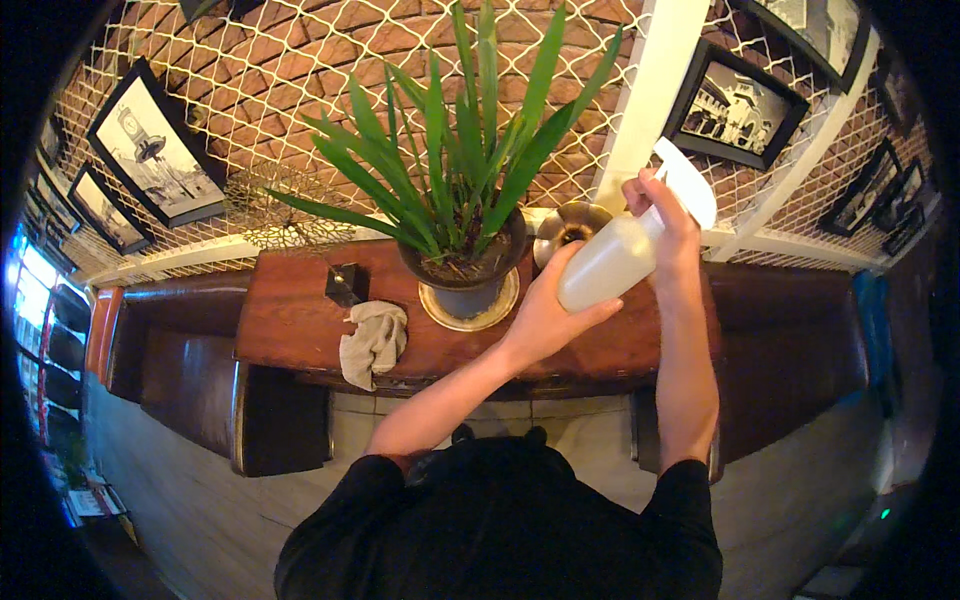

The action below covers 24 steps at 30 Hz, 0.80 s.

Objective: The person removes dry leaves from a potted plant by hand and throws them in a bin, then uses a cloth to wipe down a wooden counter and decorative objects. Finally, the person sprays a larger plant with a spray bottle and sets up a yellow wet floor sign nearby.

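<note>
Both hands are on a translucent white spray bottle tilted up to the right, above the right part of the wooden table. My left hand cups the lower end of its body. Around its neck, just under the white trigger head, is my right hand. Left of the bottle stands a potted plant with long green leaves, its dark pot resting on a round saucer. A crumpled beige cloth lies at the table's front left.
A small dark block supports a gold openwork ornament. Behind the bottle is a round metallic vessel. Leather benches flank the table. White wire mesh and framed pictures cover the brick wall.
</note>
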Each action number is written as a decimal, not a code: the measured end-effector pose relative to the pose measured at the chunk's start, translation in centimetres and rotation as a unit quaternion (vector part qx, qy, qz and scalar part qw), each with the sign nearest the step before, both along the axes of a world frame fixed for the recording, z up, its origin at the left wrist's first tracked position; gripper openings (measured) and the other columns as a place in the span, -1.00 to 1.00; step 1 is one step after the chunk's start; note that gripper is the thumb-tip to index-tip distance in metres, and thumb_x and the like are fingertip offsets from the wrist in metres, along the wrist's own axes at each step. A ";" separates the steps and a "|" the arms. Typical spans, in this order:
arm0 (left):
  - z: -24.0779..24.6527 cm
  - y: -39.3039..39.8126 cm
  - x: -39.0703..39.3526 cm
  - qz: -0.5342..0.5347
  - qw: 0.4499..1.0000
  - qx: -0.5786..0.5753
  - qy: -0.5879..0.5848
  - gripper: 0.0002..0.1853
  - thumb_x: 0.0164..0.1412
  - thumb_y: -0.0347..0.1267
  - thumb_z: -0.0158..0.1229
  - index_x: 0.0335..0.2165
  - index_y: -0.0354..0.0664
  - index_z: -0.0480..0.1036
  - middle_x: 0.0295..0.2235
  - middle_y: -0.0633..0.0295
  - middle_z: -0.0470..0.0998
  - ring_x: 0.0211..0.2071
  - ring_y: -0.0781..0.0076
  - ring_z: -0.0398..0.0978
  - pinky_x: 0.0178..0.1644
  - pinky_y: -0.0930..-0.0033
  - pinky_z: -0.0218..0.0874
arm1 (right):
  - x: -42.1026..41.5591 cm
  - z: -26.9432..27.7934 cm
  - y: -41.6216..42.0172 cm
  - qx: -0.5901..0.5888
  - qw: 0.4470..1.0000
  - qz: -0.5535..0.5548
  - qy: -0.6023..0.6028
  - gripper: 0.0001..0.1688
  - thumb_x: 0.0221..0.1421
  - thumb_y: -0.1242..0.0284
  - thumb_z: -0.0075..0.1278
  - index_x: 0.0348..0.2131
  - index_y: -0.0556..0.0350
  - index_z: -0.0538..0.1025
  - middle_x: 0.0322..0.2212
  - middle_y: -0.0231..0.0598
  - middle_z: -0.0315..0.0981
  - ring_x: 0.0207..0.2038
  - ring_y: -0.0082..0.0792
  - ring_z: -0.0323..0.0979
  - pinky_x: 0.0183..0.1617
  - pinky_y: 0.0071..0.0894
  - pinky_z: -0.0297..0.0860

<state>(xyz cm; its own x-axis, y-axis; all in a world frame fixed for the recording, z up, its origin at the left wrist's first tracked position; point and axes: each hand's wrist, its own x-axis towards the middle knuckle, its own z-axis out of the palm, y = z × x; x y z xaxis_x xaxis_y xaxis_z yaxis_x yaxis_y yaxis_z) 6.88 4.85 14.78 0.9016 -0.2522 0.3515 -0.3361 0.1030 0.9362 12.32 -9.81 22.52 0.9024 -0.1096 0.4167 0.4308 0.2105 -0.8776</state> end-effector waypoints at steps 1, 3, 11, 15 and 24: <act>-0.6 -0.1 -0.2 0.003 1.000 0.015 -0.008 -0.20 -0.06 -0.25 0.38 0.08 -0.31 0.16 -0.09 0.10 0.39 -0.06 0.39 0.34 0.03 0.34 0.19 | -0.4 -0.7 -0.1 0.007 1.000 -0.002 0.005 -0.81 0.07 0.33 0.04 -0.41 0.07 0.44 -0.61 -0.47 0.29 -0.55 -0.65 0.17 -0.46 -0.65 0.12; -2.4 0.3 -0.7 0.016 0.999 0.050 -0.015 -0.21 -0.06 -0.26 0.37 0.08 -0.30 0.16 -0.09 0.10 0.40 -0.07 0.40 0.36 0.03 0.33 0.20 | -0.7 -3.0 0.0 0.020 1.000 0.006 0.014 -0.81 0.06 0.35 0.05 -0.42 0.08 0.44 -0.61 -0.46 0.29 -0.54 -0.63 0.18 -0.44 -0.64 0.13; -8.0 3.1 -3.0 -0.039 0.993 0.090 0.063 -0.16 -0.11 -0.33 0.42 0.09 -0.30 0.15 -0.06 0.11 0.37 -0.03 0.39 0.32 0.06 0.33 0.18 | -4.3 -11.9 1.0 0.120 0.992 0.033 0.028 -0.85 0.06 0.46 0.05 -0.36 0.16 0.44 -0.46 -0.38 0.38 -0.38 -0.56 0.31 -0.29 -0.56 0.25; -11.6 4.2 -4.6 -0.092 0.985 0.107 0.102 -0.14 -0.15 -0.33 0.44 0.09 -0.30 0.16 -0.06 0.12 0.37 -0.01 0.39 0.31 0.08 0.30 0.17 | -6.8 -16.6 1.8 0.067 0.993 0.046 0.087 -0.86 0.05 0.49 0.09 -0.35 0.13 0.45 -0.46 -0.43 0.39 -0.42 -0.61 0.31 -0.32 -0.60 0.27; -16.1 7.6 -9.1 -0.070 0.968 0.116 0.209 -0.20 -0.13 -0.30 0.44 0.04 -0.24 0.20 -0.06 0.17 0.34 -0.02 0.38 0.29 0.11 0.27 0.11 | -9.5 -18.6 7.6 -0.038 0.979 0.043 0.196 -0.82 0.08 0.41 0.11 -0.39 0.18 0.48 -0.57 -0.44 0.41 -0.52 -0.63 0.32 -0.46 -0.56 0.26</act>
